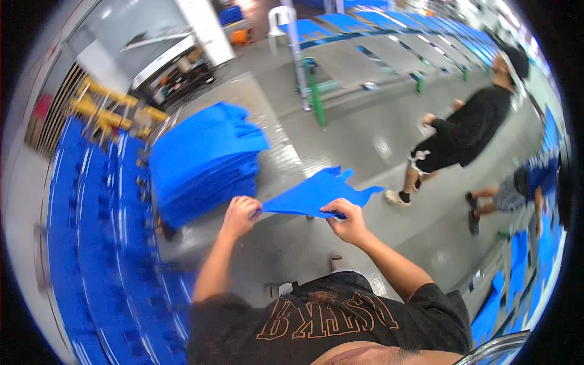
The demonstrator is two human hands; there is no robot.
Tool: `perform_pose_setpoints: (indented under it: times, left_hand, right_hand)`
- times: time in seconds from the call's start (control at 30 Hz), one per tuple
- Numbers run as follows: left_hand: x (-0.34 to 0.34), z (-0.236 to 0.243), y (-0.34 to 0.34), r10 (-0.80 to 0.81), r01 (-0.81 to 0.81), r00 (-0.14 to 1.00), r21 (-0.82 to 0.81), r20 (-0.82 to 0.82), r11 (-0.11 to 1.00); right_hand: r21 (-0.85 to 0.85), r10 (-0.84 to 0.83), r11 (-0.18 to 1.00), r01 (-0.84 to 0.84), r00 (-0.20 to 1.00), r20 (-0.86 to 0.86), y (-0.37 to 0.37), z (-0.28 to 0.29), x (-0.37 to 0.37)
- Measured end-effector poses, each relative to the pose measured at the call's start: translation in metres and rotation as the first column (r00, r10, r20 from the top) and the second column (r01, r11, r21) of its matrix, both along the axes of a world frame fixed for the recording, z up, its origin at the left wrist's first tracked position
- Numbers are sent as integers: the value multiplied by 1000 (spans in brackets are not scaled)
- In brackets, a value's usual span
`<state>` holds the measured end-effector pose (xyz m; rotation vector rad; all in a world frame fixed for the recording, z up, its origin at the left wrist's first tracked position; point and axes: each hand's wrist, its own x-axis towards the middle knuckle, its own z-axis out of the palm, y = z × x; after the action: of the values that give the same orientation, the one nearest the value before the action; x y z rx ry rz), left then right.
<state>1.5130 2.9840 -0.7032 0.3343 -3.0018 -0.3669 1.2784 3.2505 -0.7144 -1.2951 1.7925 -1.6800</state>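
A flat blue sheet [313, 193], thin and limp with an irregular far edge, is stretched between my two hands in front of my body. My left hand [241, 214] pinches its left corner. Closed on the near edge toward the right is my right hand [345, 220], thumb on top. The sheet hangs in the air, apart from the tall stack of blue sheets [204, 161] beyond my left hand. That stack's pieces look alike in colour and have uneven edges.
The stack rests on a grey table [277, 137]. Rows of blue pieces on racks [91, 243] line the left. A long rack with green legs [316, 91] runs across the back. One person in black [474, 125] and another in blue [535, 182] are at right. A white chair [280, 24] stands far off.
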Motion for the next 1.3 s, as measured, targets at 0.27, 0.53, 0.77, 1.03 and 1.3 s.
perform_pose_setpoints:
  times: [0.27,0.53,0.77,1.03,1.3]
  left_hand:
    - [236,61,117,719,-711,635,149,-284,687]
    - [381,93,157,888,-768,-159,619,-432,164]
    - [489,137,126,750,-831,-277,542,-600,126]
    - [616,161,60,696,-859,-419,503,-584,-95]
    - [705,83,-6,531,-728,-681,542,-504,-419]
  right_hand:
    - [-42,488,862,-505,850,-200,-108,100,93]
    - [-2,738,670,-743,666,-110,-257,122,254]
    - [-47,909,411,-911,405,97,-380,160,392]
    - [-61,986,149,-987,143,84,-526,183,575]
    - [143,957,287,-947,277,-84,-613,104,703]
